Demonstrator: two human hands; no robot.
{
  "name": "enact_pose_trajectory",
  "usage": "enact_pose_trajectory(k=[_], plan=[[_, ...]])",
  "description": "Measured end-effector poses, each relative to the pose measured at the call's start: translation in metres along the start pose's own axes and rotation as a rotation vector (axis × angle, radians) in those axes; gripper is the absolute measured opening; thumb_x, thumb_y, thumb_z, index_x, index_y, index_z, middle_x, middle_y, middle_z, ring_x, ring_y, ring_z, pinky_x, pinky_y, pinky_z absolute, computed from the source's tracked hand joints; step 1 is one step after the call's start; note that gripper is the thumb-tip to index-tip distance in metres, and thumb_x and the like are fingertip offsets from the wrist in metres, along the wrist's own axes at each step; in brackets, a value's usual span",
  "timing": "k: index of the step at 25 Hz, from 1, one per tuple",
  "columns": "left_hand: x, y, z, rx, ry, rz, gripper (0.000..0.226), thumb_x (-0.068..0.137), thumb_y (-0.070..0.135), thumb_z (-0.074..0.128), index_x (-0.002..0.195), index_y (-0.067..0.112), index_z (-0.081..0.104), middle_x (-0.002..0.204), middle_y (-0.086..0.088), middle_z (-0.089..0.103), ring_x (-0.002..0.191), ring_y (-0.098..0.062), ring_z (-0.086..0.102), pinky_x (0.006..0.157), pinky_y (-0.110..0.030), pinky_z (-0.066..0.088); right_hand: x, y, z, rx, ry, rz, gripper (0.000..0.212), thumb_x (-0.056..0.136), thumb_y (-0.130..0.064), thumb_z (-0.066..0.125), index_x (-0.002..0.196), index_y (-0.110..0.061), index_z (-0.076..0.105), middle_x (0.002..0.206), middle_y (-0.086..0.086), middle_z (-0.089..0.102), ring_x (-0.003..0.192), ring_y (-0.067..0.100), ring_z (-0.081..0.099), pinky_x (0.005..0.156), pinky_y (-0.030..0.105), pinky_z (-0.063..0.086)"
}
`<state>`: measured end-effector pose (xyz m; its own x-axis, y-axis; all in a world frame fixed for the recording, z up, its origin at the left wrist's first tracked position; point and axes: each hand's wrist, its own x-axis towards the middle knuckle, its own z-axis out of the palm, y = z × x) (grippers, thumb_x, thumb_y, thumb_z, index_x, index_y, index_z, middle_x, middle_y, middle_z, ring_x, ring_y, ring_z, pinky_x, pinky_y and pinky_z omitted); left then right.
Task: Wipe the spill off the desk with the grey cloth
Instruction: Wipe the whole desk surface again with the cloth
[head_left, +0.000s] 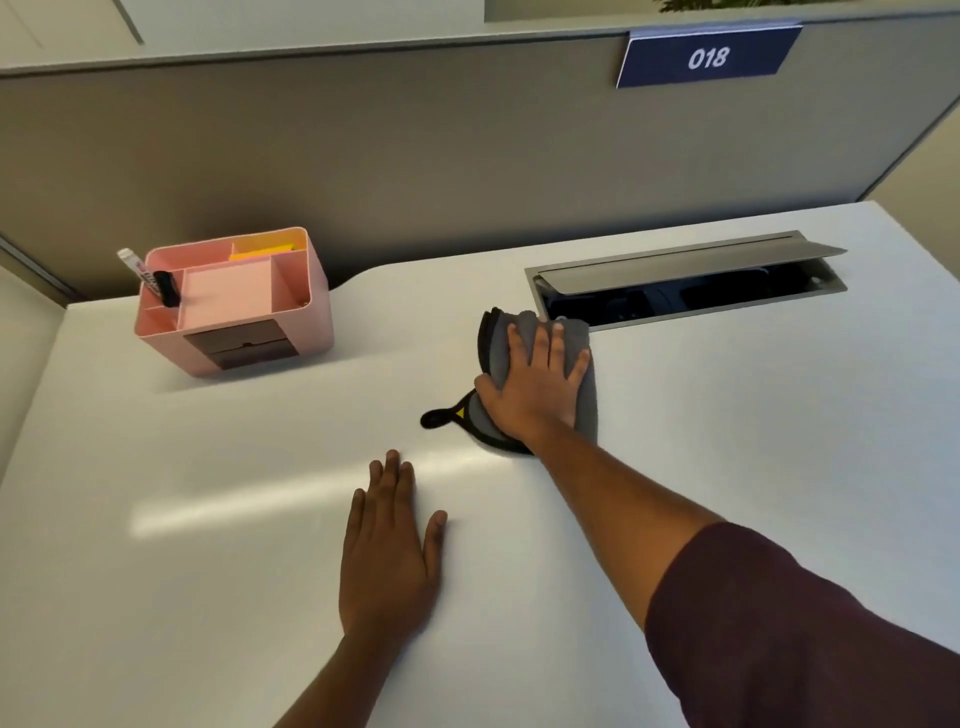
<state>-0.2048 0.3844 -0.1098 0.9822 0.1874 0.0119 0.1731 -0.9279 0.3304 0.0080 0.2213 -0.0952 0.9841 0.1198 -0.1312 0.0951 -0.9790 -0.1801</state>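
A folded grey cloth (584, 395) with black trim and a black loop lies on the white desk (208, 467), just in front of the cable hatch. My right hand (535, 384) presses flat on top of the cloth, fingers spread over it and pointing toward the hatch. My left hand (389, 545) rests palm down on the bare desk nearer to me, holding nothing, fingers slightly apart. I cannot make out any spill on the desk surface; only a bright reflection streak shows to the left of the cloth.
A pink desk organiser (234, 306) with a marker and yellow notes stands at the back left. An open cable hatch (685, 283) with a raised grey lid is set into the desk at the back right. A grey partition (415, 145) bearing a blue "018" sign bounds the far edge.
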Motion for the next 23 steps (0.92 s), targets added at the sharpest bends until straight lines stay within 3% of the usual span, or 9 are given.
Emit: enact_pose_trajectory(k=[3,6,10,13,17,23], plan=[[-0.001,-0.001,0.001,-0.061,0.023,0.033,0.068,0.104,0.048,0.026,0.163,0.014,0.02,0.173,0.002,0.011,0.16,-0.013,0.004,0.128,-0.037,0.011,-0.002,-0.053,0.01,-0.04,-0.036,-0.165,0.092,0.094,-0.075,0.028,0.169,-0.03,0.002,0.178,0.011,-0.003,0.164,0.033,-0.009,0.123,0.07,-0.011],[-0.002,0.0,-0.006,-0.261,0.09,-0.021,0.068,0.103,0.042,0.033,0.162,0.01,0.023,0.172,-0.002,0.014,0.16,-0.014,0.01,0.129,-0.039,0.013,-0.056,-0.075,0.02,-0.076,-0.071,-0.42,0.088,0.094,-0.071,0.031,0.169,-0.032,0.008,0.179,0.007,0.001,0.164,0.028,-0.008,0.125,0.066,-0.011],[-0.006,0.002,-0.022,-0.52,0.164,-0.069,0.065,0.103,0.043,0.029,0.159,0.009,0.03,0.17,-0.001,0.021,0.159,-0.014,0.014,0.13,-0.043,0.007,-0.135,-0.057,0.027,0.025,-0.022,-0.61,0.079,0.096,-0.061,0.041,0.167,-0.034,0.017,0.178,0.003,0.009,0.165,0.024,-0.002,0.128,0.065,-0.003],[0.001,-0.009,-0.025,-0.429,0.166,-0.146,0.065,0.102,0.045,0.027,0.155,0.009,0.036,0.169,-0.003,0.026,0.158,-0.016,0.018,0.129,-0.046,0.01,-0.164,-0.028,0.034,0.051,-0.007,-0.669,0.087,0.089,-0.06,0.056,0.166,-0.037,0.021,0.177,-0.001,0.012,0.165,0.019,-0.004,0.128,0.061,-0.008],[0.012,0.006,-0.021,-0.248,0.041,-0.055,0.074,0.1,0.05,0.024,0.159,0.005,0.031,0.171,-0.005,0.015,0.159,-0.02,0.011,0.129,-0.044,0.01,-0.16,0.025,0.027,0.05,0.008,-0.651,0.09,0.086,-0.059,0.054,0.166,-0.039,0.02,0.178,-0.002,0.01,0.165,0.018,-0.003,0.129,0.059,-0.008],[0.018,0.102,0.019,-0.08,-0.04,0.112,0.075,0.101,0.054,0.024,0.161,0.009,0.026,0.173,-0.002,0.01,0.16,-0.018,0.008,0.129,-0.042,0.012,-0.076,0.15,-0.016,-0.007,-0.013,-0.377,0.085,0.09,-0.065,0.035,0.168,-0.034,0.017,0.178,0.003,0.012,0.165,0.026,0.006,0.127,0.065,0.006]])
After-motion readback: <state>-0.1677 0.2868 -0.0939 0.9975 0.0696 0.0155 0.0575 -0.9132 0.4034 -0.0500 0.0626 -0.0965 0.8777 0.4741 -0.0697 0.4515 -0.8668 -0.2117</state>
